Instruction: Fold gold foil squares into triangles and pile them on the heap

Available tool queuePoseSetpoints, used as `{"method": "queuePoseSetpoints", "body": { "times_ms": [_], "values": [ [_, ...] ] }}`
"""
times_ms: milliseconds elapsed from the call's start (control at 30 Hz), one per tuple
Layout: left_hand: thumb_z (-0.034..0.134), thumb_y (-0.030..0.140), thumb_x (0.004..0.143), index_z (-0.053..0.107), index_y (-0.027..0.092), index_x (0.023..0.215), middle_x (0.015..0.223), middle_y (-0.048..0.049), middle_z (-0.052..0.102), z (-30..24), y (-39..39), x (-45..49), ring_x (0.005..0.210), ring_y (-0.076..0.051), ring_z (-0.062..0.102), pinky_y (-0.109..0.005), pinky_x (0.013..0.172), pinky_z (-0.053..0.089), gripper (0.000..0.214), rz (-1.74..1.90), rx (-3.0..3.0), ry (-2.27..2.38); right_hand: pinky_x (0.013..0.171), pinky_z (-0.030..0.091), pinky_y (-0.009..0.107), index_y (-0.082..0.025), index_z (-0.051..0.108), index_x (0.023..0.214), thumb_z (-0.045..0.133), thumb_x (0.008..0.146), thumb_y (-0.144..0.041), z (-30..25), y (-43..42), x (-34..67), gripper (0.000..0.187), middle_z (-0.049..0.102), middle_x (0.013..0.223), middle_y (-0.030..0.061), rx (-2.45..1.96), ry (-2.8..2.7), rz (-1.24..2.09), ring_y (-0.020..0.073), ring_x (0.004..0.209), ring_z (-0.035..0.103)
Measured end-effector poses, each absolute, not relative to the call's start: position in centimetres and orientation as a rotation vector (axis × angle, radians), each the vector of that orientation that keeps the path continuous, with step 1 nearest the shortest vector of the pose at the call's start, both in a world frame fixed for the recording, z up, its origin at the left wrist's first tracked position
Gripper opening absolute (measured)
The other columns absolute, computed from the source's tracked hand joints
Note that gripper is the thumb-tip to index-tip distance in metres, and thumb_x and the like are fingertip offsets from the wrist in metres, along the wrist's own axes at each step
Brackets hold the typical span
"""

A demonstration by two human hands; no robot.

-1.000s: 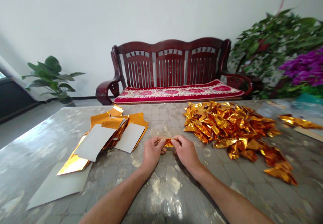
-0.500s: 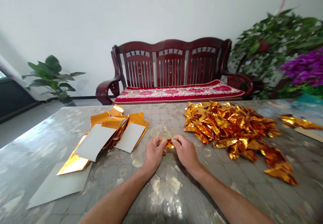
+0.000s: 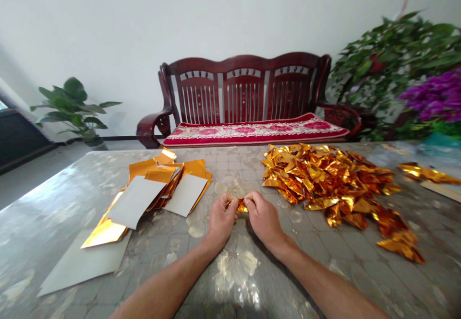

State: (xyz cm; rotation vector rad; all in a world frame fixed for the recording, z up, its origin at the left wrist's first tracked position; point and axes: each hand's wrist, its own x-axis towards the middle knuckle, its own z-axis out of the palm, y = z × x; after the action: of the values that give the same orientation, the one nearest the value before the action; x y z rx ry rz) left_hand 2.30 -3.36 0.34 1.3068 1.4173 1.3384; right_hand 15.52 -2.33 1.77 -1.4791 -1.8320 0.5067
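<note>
Gold foil pieces (image 3: 324, 180), red floral cushion (image 3: 254, 130)

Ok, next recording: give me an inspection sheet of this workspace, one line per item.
Surface: glossy grey mottled tabletop with a faint tile pattern.
Job's things: small gold foil piece; heap of folded gold foil pieces to its right; gold foil sheets with white backs to its left.
Clutter: loose gold foil strip at the far right; white card at the near left, partly under the sheets.
Hands: bare left hand and right hand both pinch the foil piece.
Cables: nothing seen.
Surroundings: dark red wooden bench with a red cushion; leafy plants; purple flowers.
</note>
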Motion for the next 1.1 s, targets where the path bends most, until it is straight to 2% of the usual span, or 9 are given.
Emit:
{"method": "queuePoseSetpoints", "body": {
  "times_ms": [267, 500, 1100],
  "values": [
    [0.06, 0.044, 0.082, 0.054, 0.019, 0.075, 0.053, 0.0069, 0.05, 0.44, -3.59, 2.43, 0.042, -0.008, 0.046, -0.018, 0.043, 0.035, 0.027, 1.362, 1.223, 1.352, 0.069, 0.04, 0.027, -0.022, 0.057, 0.087, 0.04, 0.093, -0.028, 1.68, -2.51, 15.39, 0.019, 0.069, 0.082, 0.0038, -1.403, -1.874, 0.463, 0.0188, 0.076, 0.063],
    [0.058, 0.045, 0.084, 0.051, 0.018, 0.074, 0.051, 0.0079, 0.047, 0.27, -3.65, 2.3, 0.041, -0.006, 0.042, -0.017, 0.042, 0.033, 0.03, 1.389, 1.248, 1.314, 0.067, 0.039, 0.027, -0.022, 0.055, 0.085, 0.041, 0.094, -0.029, 1.67, -2.84, 15.16, 0.019, 0.068, 0.08, 0.0034, -1.392, -1.869, 0.459, 0.019, 0.074, 0.063],
    [0.05, 0.048, 0.09, 0.047, 0.021, 0.077, 0.052, 0.0076, 0.053, -0.13, -4.22, 2.79, 0.036, -0.007, 0.044, -0.017, 0.037, 0.035, 0.03, 1.324, 1.292, 1.282, 0.061, 0.037, 0.026, -0.024, 0.053, 0.079, 0.04, 0.093, -0.032, 1.91, -2.99, 15.27, 0.021, 0.067, 0.071, 0.0019, -1.443, -1.892, 0.52, 0.0186, 0.067, 0.062]
  ]
}}
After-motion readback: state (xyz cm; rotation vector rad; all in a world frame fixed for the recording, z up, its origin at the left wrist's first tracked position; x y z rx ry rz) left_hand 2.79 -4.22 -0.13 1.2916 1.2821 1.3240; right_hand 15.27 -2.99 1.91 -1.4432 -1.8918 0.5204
